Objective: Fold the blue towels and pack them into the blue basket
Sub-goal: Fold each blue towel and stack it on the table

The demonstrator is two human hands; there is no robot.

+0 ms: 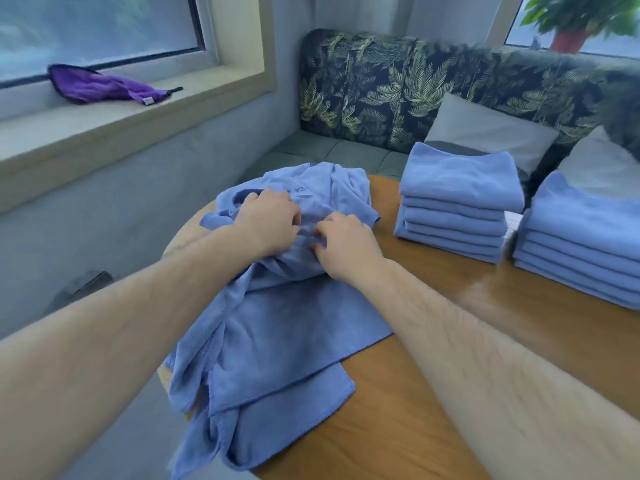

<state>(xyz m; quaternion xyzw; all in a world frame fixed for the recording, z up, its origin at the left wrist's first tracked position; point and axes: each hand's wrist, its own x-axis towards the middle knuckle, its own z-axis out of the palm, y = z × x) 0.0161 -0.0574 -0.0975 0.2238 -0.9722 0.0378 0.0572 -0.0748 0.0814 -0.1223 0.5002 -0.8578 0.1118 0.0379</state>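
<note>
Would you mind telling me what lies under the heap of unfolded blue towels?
The wooden table shows beside the heap, which hangs over its edge. The left hand and right hand grip its top. Anything beneath the cloth is covered.

Daylight, cool blue cast, medium bright; light enters through the window (pixel 97 29) upper left and a second pane upper right; glass hazy, washed out; shadows soft only: faint shade in the folds of the towel (pixel 277 341), none hard-edged; pale glossy sheen on the table (pixel 415 410) toward its right edge; strong wide-angle bend: sill (pixel 121 133) bows, forearms balloon toward the bottom corners; whole picture soft, smeary; left hand (pixel 270 220) and right hand (pixel 346 244) sharpest, at centre; plant (pixel 581 15) top right and sofa (pixel 381 81) pattern blurred; forearm skin smeared, low detail at the picture edges
</note>
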